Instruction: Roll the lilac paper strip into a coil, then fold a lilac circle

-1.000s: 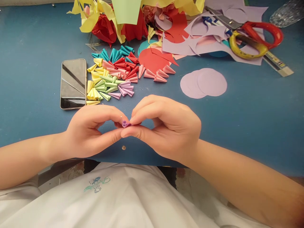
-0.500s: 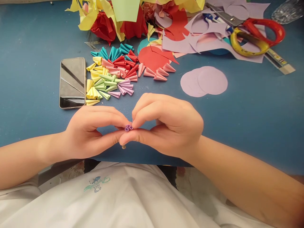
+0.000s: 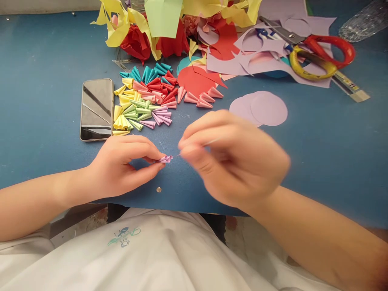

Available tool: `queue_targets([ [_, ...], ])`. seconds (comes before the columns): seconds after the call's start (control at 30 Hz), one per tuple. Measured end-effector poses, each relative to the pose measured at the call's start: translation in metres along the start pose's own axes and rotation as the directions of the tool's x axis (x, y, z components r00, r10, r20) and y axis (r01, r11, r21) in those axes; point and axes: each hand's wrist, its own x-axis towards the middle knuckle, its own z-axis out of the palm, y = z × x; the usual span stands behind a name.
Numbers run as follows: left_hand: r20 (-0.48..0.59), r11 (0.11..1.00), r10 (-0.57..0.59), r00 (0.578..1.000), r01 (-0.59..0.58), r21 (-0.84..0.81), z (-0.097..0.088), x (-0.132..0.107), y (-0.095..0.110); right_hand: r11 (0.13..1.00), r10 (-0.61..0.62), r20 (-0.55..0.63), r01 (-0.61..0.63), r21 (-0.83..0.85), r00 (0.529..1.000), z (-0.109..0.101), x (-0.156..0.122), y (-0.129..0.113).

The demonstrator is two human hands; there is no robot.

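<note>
My left hand pinches a small bunch of lilac paper cones between thumb and fingertips, their rolled open ends facing right. To the right of it, slightly apart, my right hand is closed in a pinch and somewhat blurred. A thin thread runs from the cones to its fingertips, and a fine pale line shows above its thumb; whether that is a needle or more thread I cannot tell. Beyond my left hand lies a pile of rolled paper cones in yellow, green, lilac, pink, red and teal.
A phone lies left of the pile. Lilac paper circles overlap beyond my right hand. Scissors rest on lilac paper scraps at the back right, near a cutter-like strip. Crumpled coloured paper stands at the back.
My right hand has moved right, away from the cones, with thread now showing between. My left hand keeps hold of the cones, which have turned to show their sides. The view has shifted slightly.
</note>
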Motion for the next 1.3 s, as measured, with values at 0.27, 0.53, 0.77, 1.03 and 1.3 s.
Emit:
queue_targets([
  [0.27, -0.052, 0.848, -0.002, 0.999, 0.029, 0.530, -0.006, -0.006, -0.023, 0.955, 0.292, -0.143, -0.297, -0.018, 0.946, -0.007, 0.008, 0.025],
  [0.53, -0.039, 0.717, -0.006, 0.999, 0.032, 0.697, -0.011, 0.000, -0.044, 0.785, 0.452, 0.444, -0.108, -0.610, 0.774, -0.010, 0.004, 0.035],
  [0.77, -0.087, 0.770, -0.017, 0.996, 0.069, 0.635, -0.009, 0.003, -0.052, 0.594, 0.561, 0.433, 0.021, -0.804, 0.706, -0.016, 0.013, 0.038],
  [1.03, 0.048, 0.901, 0.103, 0.994, -0.114, 0.419, -0.008, -0.002, -0.036, 0.455, 0.671, 0.286, -0.077, -0.887, 0.684, -0.037, 0.033, 0.038],
  [1.3, 0.371, 0.904, 0.251, 0.894, -0.353, 0.240, 0.000, -0.009, -0.026, -0.085, 0.815, -0.181, -0.195, -0.977, 0.550, -0.105, 0.039, 0.051],
])
